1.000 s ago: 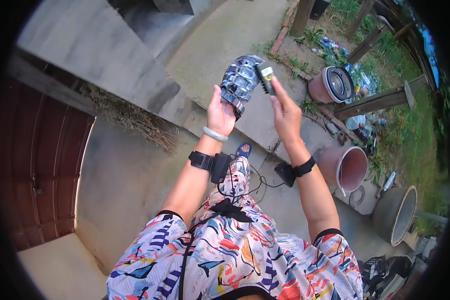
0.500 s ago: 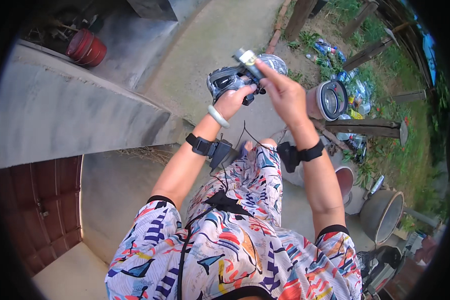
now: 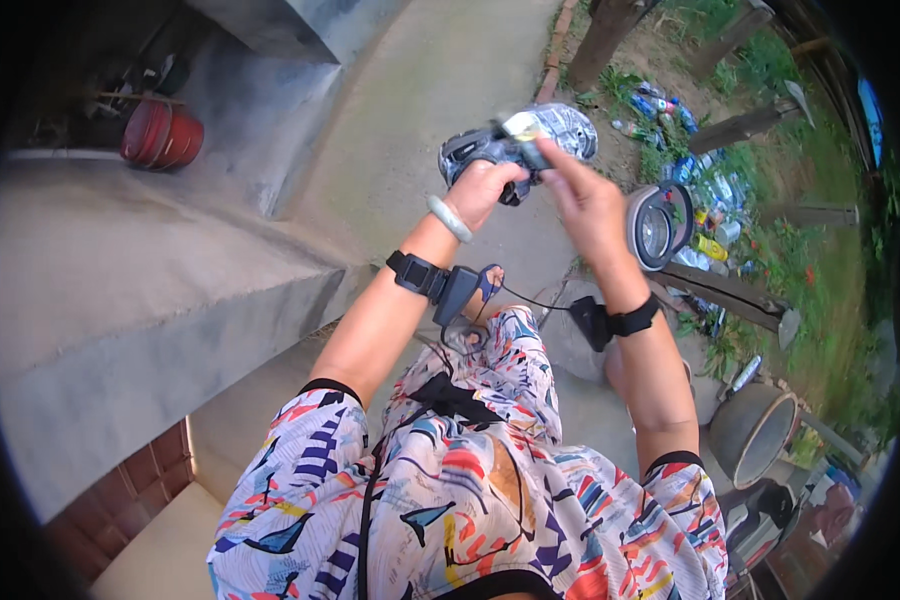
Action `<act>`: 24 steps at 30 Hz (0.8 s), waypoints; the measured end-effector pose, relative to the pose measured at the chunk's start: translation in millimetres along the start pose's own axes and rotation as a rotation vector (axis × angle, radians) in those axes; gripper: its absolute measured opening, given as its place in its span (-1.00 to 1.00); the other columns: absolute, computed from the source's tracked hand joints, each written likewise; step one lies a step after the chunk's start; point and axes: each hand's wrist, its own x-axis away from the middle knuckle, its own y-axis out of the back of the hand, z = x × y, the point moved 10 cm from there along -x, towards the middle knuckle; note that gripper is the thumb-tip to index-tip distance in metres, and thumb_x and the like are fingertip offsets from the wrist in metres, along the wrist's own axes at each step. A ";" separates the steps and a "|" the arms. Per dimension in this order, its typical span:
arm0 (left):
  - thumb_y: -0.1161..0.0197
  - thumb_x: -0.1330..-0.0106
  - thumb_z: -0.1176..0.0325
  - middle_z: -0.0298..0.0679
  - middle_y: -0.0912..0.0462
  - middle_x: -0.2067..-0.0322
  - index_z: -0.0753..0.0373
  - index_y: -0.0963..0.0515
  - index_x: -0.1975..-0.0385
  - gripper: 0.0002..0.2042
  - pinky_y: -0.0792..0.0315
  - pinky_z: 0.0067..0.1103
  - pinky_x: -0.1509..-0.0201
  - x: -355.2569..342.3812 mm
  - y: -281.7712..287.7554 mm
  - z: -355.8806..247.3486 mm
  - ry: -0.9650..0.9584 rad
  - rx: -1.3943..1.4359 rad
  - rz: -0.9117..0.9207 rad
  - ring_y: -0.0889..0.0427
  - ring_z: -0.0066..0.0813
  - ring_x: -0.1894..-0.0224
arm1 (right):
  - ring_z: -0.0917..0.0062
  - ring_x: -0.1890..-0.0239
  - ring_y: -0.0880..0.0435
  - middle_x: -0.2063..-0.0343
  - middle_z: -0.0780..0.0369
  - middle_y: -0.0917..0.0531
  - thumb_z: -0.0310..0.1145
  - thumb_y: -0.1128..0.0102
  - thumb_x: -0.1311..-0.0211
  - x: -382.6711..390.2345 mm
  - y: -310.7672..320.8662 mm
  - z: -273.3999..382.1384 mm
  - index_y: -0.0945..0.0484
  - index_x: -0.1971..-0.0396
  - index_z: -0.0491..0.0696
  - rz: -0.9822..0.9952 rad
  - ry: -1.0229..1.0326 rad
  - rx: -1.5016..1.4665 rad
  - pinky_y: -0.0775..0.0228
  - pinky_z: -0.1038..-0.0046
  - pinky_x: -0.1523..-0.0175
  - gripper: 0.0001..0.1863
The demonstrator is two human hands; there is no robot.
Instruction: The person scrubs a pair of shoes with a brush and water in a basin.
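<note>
My left hand (image 3: pixel 484 188) grips a grey-and-white patterned padded item (image 3: pixel 568 130) with black parts; its kind is unclear. My right hand (image 3: pixel 580 192) is closed on a small brush (image 3: pixel 521 126) with a pale yellow label, held against or just over the item's top. The brush is blurred, so contact is hard to tell. A pale bangle and black strapped devices with cables are on my forearms.
A red bucket (image 3: pixel 162 134) stands beyond a concrete ledge (image 3: pixel 160 370), upper left. To the right are a lidded pail (image 3: pixel 654 230), plastic bottles (image 3: pixel 670 110) among weeds, wooden posts (image 3: pixel 730 135) and a large basin (image 3: pixel 755 438). A concrete path (image 3: pixel 420 70) runs ahead.
Over the last second the padded item has turned sideways in my left hand and the brush has moved onto its upper side. Latterly both hands have shifted right, and more of the ledge shows.
</note>
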 end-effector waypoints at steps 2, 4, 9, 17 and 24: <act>-0.14 -0.28 0.44 -0.35 -0.61 0.24 0.24 -0.50 -0.01 -0.71 -0.42 -0.58 0.28 -23.3 -0.4 -3.8 0.076 -0.099 0.035 -0.53 -0.61 0.32 | 0.58 0.03 -0.72 -0.01 0.21 -0.71 -0.38 -0.20 -0.35 -19.0 24.6 28.6 -0.58 -0.18 0.18 0.031 0.063 -0.004 -0.49 0.49 -0.05 -0.60; -0.14 -0.28 0.41 -0.34 -0.60 0.28 0.23 -0.50 -0.03 -0.69 -0.40 -0.60 0.36 -30.0 -23.9 -32.9 0.003 -0.105 0.041 -0.51 -0.60 0.39 | 0.57 0.04 -0.72 0.00 0.22 -0.71 -0.37 -0.22 -0.34 -37.7 62.7 -8.0 -0.58 -0.17 0.18 -0.058 -0.137 0.027 -0.49 0.50 -0.04 -0.60; -0.11 -0.32 0.37 -0.25 -0.60 0.29 0.23 -0.48 -0.08 -0.67 -0.43 -0.58 0.29 -86.0 -53.3 -52.2 -0.237 -0.723 0.207 -0.51 -0.56 0.36 | 0.18 0.09 -0.70 0.14 0.09 -0.71 -0.24 -0.18 -0.31 -54.6 86.8 6.6 -0.54 -0.21 0.29 -0.060 0.008 -0.053 -0.50 0.30 0.00 -0.55; 0.12 -0.46 0.24 0.20 -0.57 -0.04 0.38 -0.43 -0.18 -0.57 -0.31 -0.34 -0.28 -113.7 -111.7 -70.6 0.131 -1.185 0.479 -0.52 0.09 -0.12 | 0.56 0.01 -0.72 -0.06 0.22 -0.68 -0.44 -0.21 -0.32 -68.9 157.3 -54.5 -0.59 -0.16 0.14 -0.069 -0.179 -0.031 -0.48 0.56 -0.06 -0.59; 0.18 -0.49 0.21 0.18 -0.62 0.09 0.36 -0.45 -0.10 -0.59 -0.43 -0.27 -0.14 -158.5 -136.5 -40.9 -0.107 -1.330 0.791 -0.61 0.11 0.02 | 0.53 0.04 -0.73 -0.04 0.20 -0.69 -0.48 -0.21 -0.29 -84.8 190.1 -68.5 -0.59 -0.17 0.15 -0.075 -0.171 -0.035 -0.52 0.50 -0.05 -0.56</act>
